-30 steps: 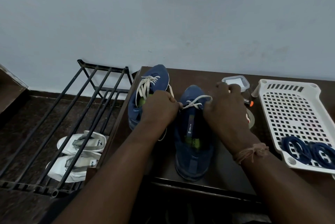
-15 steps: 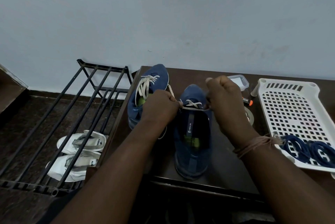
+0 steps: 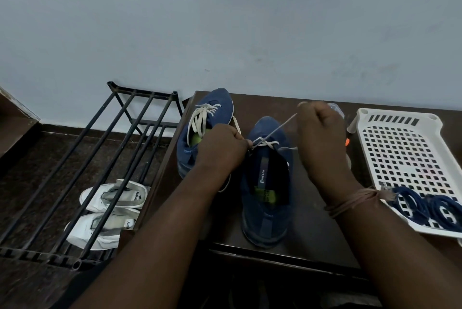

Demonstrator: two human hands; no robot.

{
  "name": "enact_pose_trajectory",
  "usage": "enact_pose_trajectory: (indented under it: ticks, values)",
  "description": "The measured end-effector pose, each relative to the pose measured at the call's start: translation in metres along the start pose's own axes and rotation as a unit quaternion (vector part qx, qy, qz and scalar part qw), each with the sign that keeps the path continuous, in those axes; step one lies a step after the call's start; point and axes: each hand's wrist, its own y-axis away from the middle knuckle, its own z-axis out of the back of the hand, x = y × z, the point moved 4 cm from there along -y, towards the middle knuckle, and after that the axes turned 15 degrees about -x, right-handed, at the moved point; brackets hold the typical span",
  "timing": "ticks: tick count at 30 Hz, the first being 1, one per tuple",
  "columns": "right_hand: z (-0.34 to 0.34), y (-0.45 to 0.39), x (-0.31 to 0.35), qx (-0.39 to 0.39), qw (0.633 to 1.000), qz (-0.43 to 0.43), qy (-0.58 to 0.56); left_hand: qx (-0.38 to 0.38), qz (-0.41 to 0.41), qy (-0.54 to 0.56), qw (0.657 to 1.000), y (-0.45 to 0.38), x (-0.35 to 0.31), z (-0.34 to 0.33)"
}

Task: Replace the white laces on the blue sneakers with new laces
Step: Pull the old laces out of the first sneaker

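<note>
Unlacing is the step in hand, judging by the near blue fabric sneaker (image 3: 266,183) at the centre of the frame, where only a few crossings of white flat lace (image 3: 272,135) remain near the toe. The right hand (image 3: 321,131), right of centre, has its grip curled tight around the free end of that lace, and the strand runs taut and slanting down to the eyelets, which suggests a pull meant to draw it out. The left hand (image 3: 221,145), just left of the shoe, has its grip pinched narrow at the point where the lace leaves the upper, probably to steady the shoe against the pull.

Behind it, toward the upper middle, the second blue sneaker (image 3: 205,123) stands fully laced in white, so less than half the job looks done. Both shoes sit on the dark brown wooden desk (image 3: 312,221), toes pointing away, likely so the tongues face the person. At the right edge a white perforated plastic tray (image 3: 400,158) holds coiled dark blue laces (image 3: 425,206), near at hand for rethreading. At lower left, a black metal shoe rack (image 3: 100,158) stands over white sandals (image 3: 110,211).
</note>
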Motion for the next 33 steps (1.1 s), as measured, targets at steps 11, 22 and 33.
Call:
enact_pose_trajectory:
  ticks: [11, 22, 33]
  values:
    - [0.02, -0.016, 0.012, -0.11, 0.978, -0.064, -0.168, 0.0, -0.003, -0.009, 1.0, -0.002, 0.003, -0.002]
    - [-0.018, 0.029, -0.046, 0.193, 0.904, 0.085, 0.373, -0.022, -0.113, -0.017, 0.993, 0.01, -0.007, -0.028]
    - [0.01, -0.003, -0.053, 0.175, 0.929, -0.115, 0.305, -0.065, -0.303, -0.171, 0.935, 0.019, -0.013, -0.036]
